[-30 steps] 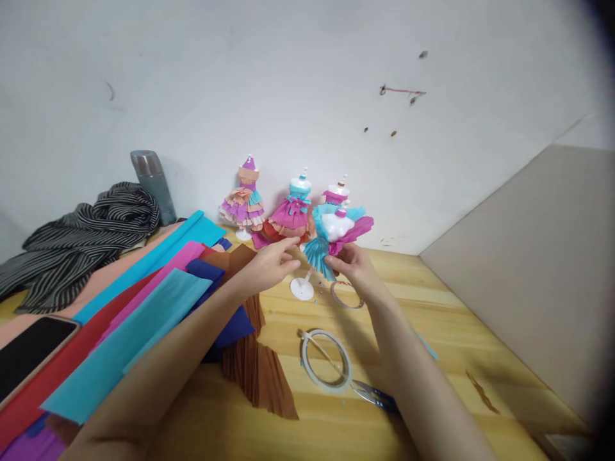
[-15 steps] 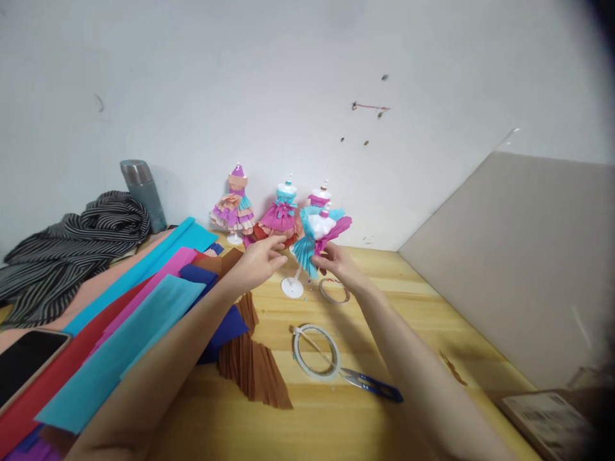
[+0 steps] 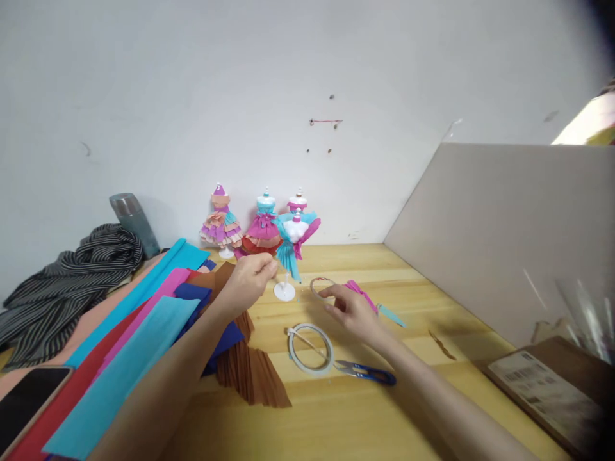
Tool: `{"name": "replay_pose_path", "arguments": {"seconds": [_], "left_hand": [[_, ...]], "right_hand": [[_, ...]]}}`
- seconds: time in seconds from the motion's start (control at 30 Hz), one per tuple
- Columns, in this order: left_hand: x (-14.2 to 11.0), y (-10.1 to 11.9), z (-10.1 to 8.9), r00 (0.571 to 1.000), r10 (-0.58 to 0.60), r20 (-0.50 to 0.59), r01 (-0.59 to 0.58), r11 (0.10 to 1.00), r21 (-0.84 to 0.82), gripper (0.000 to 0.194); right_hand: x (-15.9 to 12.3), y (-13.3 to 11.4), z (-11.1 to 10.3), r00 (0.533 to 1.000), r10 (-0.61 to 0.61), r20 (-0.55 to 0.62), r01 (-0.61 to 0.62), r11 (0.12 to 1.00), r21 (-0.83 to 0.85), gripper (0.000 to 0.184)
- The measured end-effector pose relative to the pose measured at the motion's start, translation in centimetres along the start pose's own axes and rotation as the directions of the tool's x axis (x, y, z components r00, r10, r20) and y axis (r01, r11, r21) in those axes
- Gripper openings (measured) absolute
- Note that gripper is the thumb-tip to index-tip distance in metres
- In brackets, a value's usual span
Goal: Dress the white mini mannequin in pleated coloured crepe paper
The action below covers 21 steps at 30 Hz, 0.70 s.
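A small white mannequin (image 3: 294, 230) on a round stand wears a teal pleated paper skirt (image 3: 288, 255) and a magenta piece. My left hand (image 3: 247, 283) is beside it, thumb and forefinger pinched at the skirt's left edge. My right hand (image 3: 350, 308) lies low over the wooden table (image 3: 432, 384), fingers spread. Its forefinger touches a small tape ring (image 3: 321, 285). A magenta paper strip (image 3: 359, 292) and a teal strip (image 3: 391, 315) lie just past that hand.
Three dressed mannequins (image 3: 262, 221) stand at the wall. A larger tape roll (image 3: 310, 349) and blue snips (image 3: 368, 372) lie near me. Crepe paper sheets (image 3: 120, 346), brown pleated paper (image 3: 252, 378), a phone (image 3: 24, 403), striped cloth (image 3: 62, 288) and a flask (image 3: 129, 221) fill the left; a grey panel (image 3: 504, 237) and box (image 3: 538, 384) stand right.
My right hand let go of the mannequin and dropped to the small tape ring. The mannequin now stands on its base. The view has swung right.
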<state>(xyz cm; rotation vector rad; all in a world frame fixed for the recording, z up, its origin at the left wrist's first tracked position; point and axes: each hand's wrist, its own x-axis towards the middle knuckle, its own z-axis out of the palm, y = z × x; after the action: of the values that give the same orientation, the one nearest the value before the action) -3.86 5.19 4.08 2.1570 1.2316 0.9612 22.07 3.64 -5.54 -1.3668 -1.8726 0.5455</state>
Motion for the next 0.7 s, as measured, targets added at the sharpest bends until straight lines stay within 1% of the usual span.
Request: {"name": "replay_pose_path", "arguments": {"seconds": [0.1, 0.2, 0.27, 0.33, 0.4, 0.43, 0.47, 0.53, 0.63, 0.67, 0.7], "left_hand": [[-0.7, 1.2, 1.7, 0.996, 0.045, 0.078, -0.06, 0.977, 0.204, 0.032], [-2.2, 1.5, 3.9, 0.989, 0.038, 0.142, -0.077, 0.957, 0.279, 0.032], [-3.4, 1.0, 5.2, 0.987, 0.009, 0.159, -0.059, 0.948, 0.312, 0.038], [-4.5, 0.1, 5.9, 0.988, -0.031, 0.154, -0.023, 0.943, 0.332, 0.048], [-5.4, -1.1, 6.0, 0.989, -0.064, 0.132, 0.015, 0.938, 0.346, 0.051], [-5.7, -1.6, 6.0, 0.99, -0.071, 0.118, 0.025, 0.937, 0.35, 0.052], [-5.9, -2.1, 6.0, 0.991, -0.069, 0.117, 0.024, 0.937, 0.348, 0.05], [-6.4, -2.7, 6.1, 0.991, -0.028, 0.134, -0.018, 0.944, 0.33, 0.041], [-7.0, -2.9, 7.1, 0.974, 0.085, 0.208, -0.143, 0.949, 0.282, 0.016], [-7.3, -2.9, 7.6, 0.963, 0.124, 0.239, -0.187, 0.946, 0.266, 0.01], [-7.6, -2.9, 8.2, 0.951, 0.159, 0.265, -0.228, 0.94, 0.253, 0.009]], "right_hand": [[-2.1, 0.5, 0.3, 0.999, -0.008, 0.038, 0.011, 0.996, -0.087, 0.019], [-3.4, 0.8, 0.1, 0.994, -0.033, 0.101, 0.052, 0.979, -0.195, 0.017], [-3.9, 0.5, -0.5, 0.981, -0.047, 0.188, 0.096, 0.96, -0.262, 0.013], [-4.3, -0.2, -1.6, 0.944, -0.031, 0.328, 0.146, 0.931, -0.334, 0.01], [-4.6, -1.1, -2.6, 0.909, 0.025, 0.416, 0.147, 0.915, -0.376, 0.004], [-4.7, -1.4, -3.1, 0.888, 0.056, 0.456, 0.141, 0.911, -0.386, 0.007], [-4.8, -1.7, -3.4, 0.86, 0.075, 0.504, 0.143, 0.913, -0.381, 0.012], [-4.9, -2.0, -3.7, 0.818, 0.106, 0.565, 0.144, 0.913, -0.381, 0.015], [-5.1, -1.9, -3.4, 0.792, 0.108, 0.601, 0.157, 0.915, -0.371, 0.016], [-5.1, -1.8, -3.3, 0.788, 0.103, 0.607, 0.162, 0.917, -0.366, 0.015], [-5.1, -1.6, -3.2, 0.783, 0.101, 0.614, 0.165, 0.917, -0.363, 0.014]]}}
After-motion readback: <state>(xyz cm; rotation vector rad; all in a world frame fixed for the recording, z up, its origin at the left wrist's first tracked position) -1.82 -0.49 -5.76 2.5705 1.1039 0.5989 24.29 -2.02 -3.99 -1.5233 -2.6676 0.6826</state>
